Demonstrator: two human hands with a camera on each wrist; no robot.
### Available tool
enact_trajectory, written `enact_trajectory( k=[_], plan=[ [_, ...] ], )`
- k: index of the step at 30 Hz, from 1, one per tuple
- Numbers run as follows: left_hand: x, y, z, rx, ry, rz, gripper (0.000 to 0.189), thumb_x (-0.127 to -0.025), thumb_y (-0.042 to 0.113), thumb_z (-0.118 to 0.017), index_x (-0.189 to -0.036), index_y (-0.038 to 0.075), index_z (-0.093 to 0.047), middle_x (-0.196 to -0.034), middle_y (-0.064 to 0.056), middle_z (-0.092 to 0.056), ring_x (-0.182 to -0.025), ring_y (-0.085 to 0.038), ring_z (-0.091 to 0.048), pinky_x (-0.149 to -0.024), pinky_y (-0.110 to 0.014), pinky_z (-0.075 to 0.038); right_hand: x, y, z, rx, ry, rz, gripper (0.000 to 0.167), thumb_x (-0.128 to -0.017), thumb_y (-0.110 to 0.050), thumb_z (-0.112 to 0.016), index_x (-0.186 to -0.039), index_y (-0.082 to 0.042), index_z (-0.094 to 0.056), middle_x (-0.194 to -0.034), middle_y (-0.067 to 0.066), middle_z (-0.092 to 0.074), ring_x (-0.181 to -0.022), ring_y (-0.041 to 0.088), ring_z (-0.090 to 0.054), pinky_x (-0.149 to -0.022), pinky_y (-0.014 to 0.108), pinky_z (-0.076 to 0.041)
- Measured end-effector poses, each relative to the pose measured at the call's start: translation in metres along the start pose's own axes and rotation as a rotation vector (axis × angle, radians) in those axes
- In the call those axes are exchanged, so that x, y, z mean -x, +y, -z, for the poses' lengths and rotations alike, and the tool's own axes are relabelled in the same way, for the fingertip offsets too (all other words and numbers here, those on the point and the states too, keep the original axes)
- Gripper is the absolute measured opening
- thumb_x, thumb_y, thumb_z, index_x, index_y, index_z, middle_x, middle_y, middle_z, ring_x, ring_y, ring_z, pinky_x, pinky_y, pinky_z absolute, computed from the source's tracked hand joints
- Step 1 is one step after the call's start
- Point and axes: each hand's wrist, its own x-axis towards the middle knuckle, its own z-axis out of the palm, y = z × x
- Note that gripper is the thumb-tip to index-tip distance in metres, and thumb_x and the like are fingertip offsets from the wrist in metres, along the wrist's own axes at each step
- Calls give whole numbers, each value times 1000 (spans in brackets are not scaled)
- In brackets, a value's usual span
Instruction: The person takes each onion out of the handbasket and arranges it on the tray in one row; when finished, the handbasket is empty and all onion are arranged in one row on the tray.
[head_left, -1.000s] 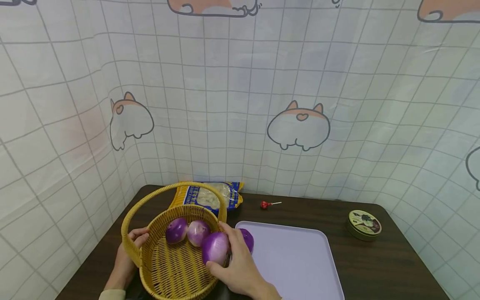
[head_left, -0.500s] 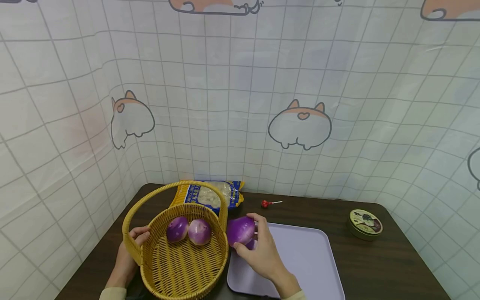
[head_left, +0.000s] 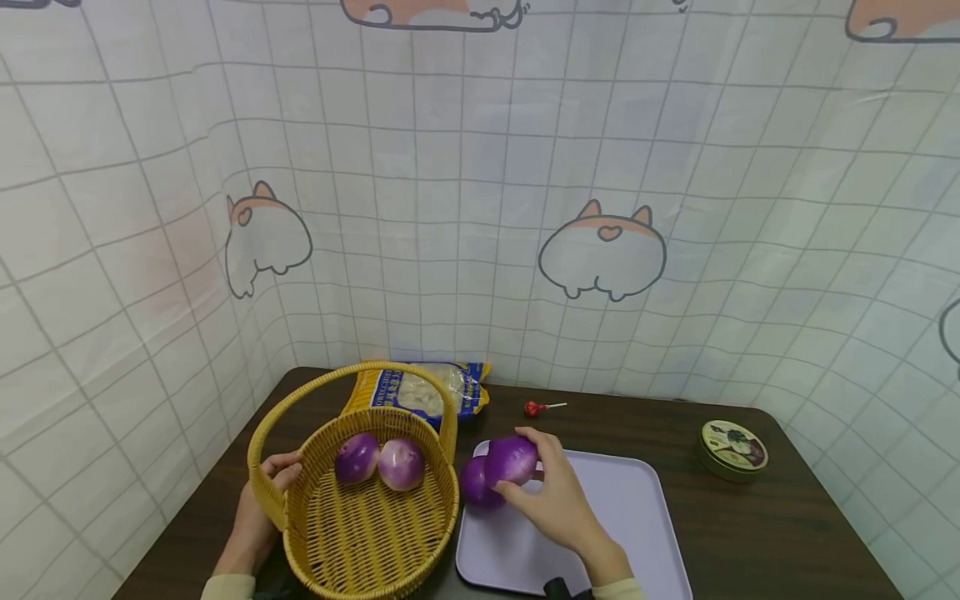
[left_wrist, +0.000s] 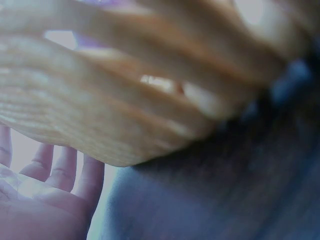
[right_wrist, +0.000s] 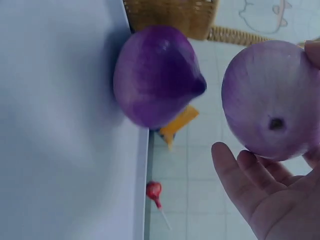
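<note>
My right hand holds a purple onion between thumb and fingers above the lavender tray. In the right wrist view, this held onion shows its pale, root-scarred end. Beside it a second purple onion rests at the tray's left edge; its pointed tip shows in the right wrist view. My left hand grips the left rim of the yellow wicker basket, near the handle's base. Two more onions lie inside the basket. The left wrist view is blurred, with the left palm below the weave.
Behind the basket lies a blue and yellow pasta bag. A red lollipop lies behind the tray. On the right of the dark table stands a round tin. The basket's tall handle arches over it.
My right hand has lifted an onion out of the basket and carried it right, over the tray. The left hand stays at the basket's rim.
</note>
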Motion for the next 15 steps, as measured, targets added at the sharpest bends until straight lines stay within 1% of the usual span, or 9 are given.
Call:
enact_trajectory(
  k=[6,11,15],
  plan=[
    [-1,0,-2,0,2,4,29,-96,31,-63,-115,9,-61,-101,14,-62,-89,-4,-59,-72,-20,-51,-1,10,12,0,51,-36,73,-73,-12,-83,-136,-13,-46,-130,8,-47,-108,21,-58,-85,27,-53],
    [1,3,-2,0,0,19,31,-96,30,-63,-117,7,-60,-101,14,-62,-89,-4,-59,-71,-21,-52,-1,23,22,68,71,-56,73,-73,-13,-81,-136,-8,-46,-130,13,-49,-108,25,-58,-84,31,-53],
    [7,10,-3,5,-9,26,32,-96,29,-63,-118,5,-60,-101,14,-62,-89,-5,-60,-71,-22,-52,-1,31,29,126,62,-78,75,-73,-14,-80,-139,-9,-45,-131,16,-49,-108,27,-58,-85,36,-52]
  ],
)
